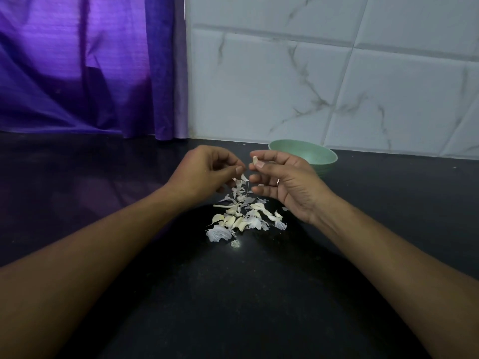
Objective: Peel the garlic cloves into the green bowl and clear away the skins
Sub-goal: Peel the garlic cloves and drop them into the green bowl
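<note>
Green plastic, the bowl (pixel 315 155) sits at the back of the dark counter (pixel 259 307), just behind the right hand (pixel 282 185), and its inside is too shadowed to show any cloves. That hand pinches a small garlic clove (pixel 255 160) between thumb and forefinger, its other fingers loosely curled. The left hand (pixel 204 172) is closed in a pinch on a scrap of skin (pixel 243 177), held above the pile of skins and cloves (pixel 243 216) lying between the wrists. To do this step well, I judge, the scrap should fall straight onto the pile, and the clove should be checked for clinging skin before it goes into the bowl. No brand, label or writing is visible anywhere.
</note>
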The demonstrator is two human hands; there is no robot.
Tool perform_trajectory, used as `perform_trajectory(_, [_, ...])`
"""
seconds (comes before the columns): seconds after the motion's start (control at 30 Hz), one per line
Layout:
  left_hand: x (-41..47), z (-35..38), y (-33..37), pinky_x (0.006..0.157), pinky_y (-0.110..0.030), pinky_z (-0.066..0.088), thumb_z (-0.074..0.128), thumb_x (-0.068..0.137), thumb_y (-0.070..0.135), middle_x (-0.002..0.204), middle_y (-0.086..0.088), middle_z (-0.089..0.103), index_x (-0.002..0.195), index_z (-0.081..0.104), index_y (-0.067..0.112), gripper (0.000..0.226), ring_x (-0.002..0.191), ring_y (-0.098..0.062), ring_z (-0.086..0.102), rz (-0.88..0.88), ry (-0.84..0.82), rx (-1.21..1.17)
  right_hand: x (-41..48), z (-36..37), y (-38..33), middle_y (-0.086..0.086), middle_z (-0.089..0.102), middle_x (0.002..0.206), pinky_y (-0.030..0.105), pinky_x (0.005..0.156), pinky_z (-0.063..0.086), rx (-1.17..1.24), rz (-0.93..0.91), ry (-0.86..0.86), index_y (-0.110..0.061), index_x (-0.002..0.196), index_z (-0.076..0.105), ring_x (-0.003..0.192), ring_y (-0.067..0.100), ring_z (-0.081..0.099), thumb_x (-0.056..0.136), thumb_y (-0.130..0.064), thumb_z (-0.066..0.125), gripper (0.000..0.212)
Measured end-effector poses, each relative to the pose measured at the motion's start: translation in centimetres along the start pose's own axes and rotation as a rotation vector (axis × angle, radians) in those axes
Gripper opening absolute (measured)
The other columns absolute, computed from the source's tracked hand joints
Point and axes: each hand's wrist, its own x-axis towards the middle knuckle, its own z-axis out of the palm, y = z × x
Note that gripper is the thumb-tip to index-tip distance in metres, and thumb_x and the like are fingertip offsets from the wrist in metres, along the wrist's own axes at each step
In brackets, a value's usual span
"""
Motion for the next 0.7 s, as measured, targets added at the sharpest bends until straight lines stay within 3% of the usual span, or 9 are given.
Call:
perform_trajectory(0.2, [-0.1, 0.07, 0.5, 0.066, -0.03, 0.061, 0.074, 0.095, 0.025, 0.088, -0.004, 0.078, 0.1, 0.078, 0.015, 0.011, 0.079, -0.016, 0.073, 0.005, 0.024, -0.089, -0.17, -0.06, 0.3, 0.015, 0.075, 0.094, 0.031, 0.063, 0.063, -0.119, -0.024, -0.005, 0.005, 0.115, 0.065, 0.071, 0.019, 0.07, 0.095, -0.005, 0.07, 0.023])
perform_trajectory(0.47, [-0.07, -0.08, 0.7, 0.061, -0.025, 0.058, 0.077, 0.092, 0.019, 0.081, -0.005, 0.077, 0.096, 0.075, 0.004, 0.015, 0.072, -0.011, 0.07, -0.039, 0.017, -0.132, -0.44, 0.13, 0.39, 0.024, 0.072, 0.093, 0.036, 0.065, 0.065, -0.218, -0.068, -0.051, 0.01, 0.111, 0.066, 0.068, 0.022, 0.072, 0.087, 0.002, 0.076, 0.027])
perform_trajectory(0.7, [-0.31, -0.06, 0.87, 0.06, -0.026, 0.059, 0.073, 0.096, 0.017, 0.084, -0.007, 0.077, 0.096, 0.076, 0.01, 0.008, 0.073, -0.012, 0.073, -0.014, 0.022, -0.046, -0.17, -0.18, 0.55, 0.023, 0.074, 0.086, 0.036, 0.065, 0.065, -0.311, -0.15, -0.016, 0.008, 0.104, 0.07, 0.067, 0.023, 0.073, 0.088, 0.001, 0.077, 0.019])
